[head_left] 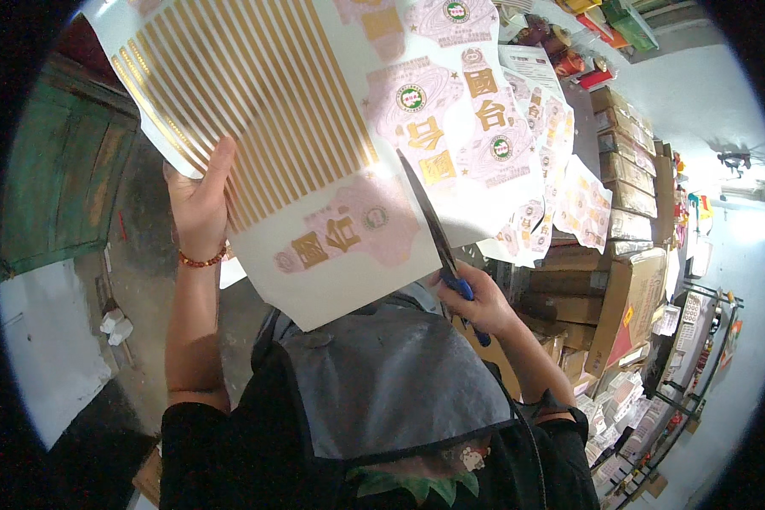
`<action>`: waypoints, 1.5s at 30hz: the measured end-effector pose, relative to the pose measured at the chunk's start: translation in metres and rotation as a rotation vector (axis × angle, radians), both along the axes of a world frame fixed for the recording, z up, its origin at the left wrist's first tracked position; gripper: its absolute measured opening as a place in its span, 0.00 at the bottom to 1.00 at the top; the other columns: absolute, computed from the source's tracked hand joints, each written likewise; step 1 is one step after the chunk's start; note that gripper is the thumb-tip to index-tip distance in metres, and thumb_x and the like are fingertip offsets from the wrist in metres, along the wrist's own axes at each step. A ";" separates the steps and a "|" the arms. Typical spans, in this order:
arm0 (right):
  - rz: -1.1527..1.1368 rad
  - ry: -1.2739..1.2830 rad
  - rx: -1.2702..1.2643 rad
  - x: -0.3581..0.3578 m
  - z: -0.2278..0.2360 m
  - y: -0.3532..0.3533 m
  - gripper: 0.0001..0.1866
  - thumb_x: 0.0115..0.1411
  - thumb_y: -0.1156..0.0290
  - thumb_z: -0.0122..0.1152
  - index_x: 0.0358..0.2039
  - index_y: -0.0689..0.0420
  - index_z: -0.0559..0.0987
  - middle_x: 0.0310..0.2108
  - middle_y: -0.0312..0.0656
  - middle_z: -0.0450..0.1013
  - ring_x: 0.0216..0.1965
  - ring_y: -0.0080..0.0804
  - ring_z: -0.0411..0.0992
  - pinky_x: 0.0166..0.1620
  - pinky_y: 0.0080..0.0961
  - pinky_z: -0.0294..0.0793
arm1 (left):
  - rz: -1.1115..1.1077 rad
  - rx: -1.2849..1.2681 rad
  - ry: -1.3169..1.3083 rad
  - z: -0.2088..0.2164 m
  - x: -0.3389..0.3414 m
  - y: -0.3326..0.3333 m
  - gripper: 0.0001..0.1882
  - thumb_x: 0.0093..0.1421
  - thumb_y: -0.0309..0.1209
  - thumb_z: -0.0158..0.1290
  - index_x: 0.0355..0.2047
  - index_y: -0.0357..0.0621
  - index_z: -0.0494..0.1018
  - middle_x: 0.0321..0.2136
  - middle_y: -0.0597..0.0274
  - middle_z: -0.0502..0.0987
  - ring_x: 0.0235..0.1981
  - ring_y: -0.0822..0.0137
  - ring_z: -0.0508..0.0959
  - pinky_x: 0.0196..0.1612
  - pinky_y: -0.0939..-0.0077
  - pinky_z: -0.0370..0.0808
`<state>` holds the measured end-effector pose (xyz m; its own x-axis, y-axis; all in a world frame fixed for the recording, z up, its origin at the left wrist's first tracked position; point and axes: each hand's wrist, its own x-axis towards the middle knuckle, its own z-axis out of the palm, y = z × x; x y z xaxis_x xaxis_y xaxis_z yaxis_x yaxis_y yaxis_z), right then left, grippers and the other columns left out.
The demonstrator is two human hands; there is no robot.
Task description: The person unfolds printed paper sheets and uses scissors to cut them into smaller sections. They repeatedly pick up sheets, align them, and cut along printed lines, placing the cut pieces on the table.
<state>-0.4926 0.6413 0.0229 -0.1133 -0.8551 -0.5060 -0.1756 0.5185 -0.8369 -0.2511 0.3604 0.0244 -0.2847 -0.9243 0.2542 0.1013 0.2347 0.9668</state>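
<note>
A large white sheet (268,263) printed with gold stripes and pale pink labels with gold characters is held up in front of me. My left hand (200,200) grips its left edge, thumb on top and fingers hidden beneath. Scissors (430,214) with blue handles are in my right hand (484,304), which is closed round the handles near the sheet's lower right. Their dark blade points up and away along a cut edge, between the striped part and a part with more labels (476,110). Only one blade shows clearly; the other cannot be made out.
More printed label sheets (580,204) lie at the right, beyond the scissors. Cardboard boxes (625,289) are stacked there, with spools (569,64) further back. A rack (688,374) stands at far right. Green wooden panels (59,170) are on the left.
</note>
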 end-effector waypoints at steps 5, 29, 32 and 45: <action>-0.007 0.025 -0.027 -0.003 0.005 -0.001 0.09 0.56 0.72 0.54 0.38 0.58 0.73 0.23 0.34 0.67 0.25 0.18 0.63 0.31 0.19 0.65 | -0.038 0.021 0.053 0.004 -0.003 -0.003 0.11 0.61 0.27 0.51 0.44 0.39 0.73 0.40 0.64 0.77 0.41 0.77 0.74 0.44 0.79 0.70; 0.039 -0.469 0.089 -0.008 0.019 -0.019 0.09 0.60 0.69 0.55 0.38 0.60 0.72 0.25 0.35 0.69 0.27 0.22 0.69 0.31 0.21 0.69 | -0.144 0.056 -0.131 0.021 -0.012 -0.008 0.14 0.59 0.32 0.55 0.43 0.41 0.72 0.39 0.66 0.77 0.39 0.76 0.75 0.43 0.78 0.71; 0.018 -0.376 -0.025 -0.002 0.018 -0.021 0.08 0.61 0.69 0.53 0.36 0.60 0.71 0.24 0.34 0.67 0.25 0.21 0.67 0.30 0.20 0.68 | -0.160 0.066 -0.110 0.023 -0.012 -0.008 0.14 0.59 0.34 0.55 0.43 0.41 0.73 0.39 0.66 0.77 0.39 0.77 0.75 0.43 0.78 0.71; -0.044 -0.202 -0.040 0.003 0.007 -0.021 0.09 0.60 0.70 0.53 0.40 0.60 0.69 0.21 0.31 0.64 0.23 0.18 0.63 0.27 0.20 0.65 | -0.130 0.039 -0.097 0.021 -0.013 -0.010 0.12 0.60 0.33 0.54 0.41 0.41 0.74 0.37 0.66 0.78 0.36 0.77 0.76 0.40 0.80 0.73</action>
<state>-0.4892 0.6199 0.0298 -0.0510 -0.8715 -0.4877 0.0198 0.4874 -0.8730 -0.2645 0.3503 0.0457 -0.4241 -0.8865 0.1850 0.0347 0.1882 0.9815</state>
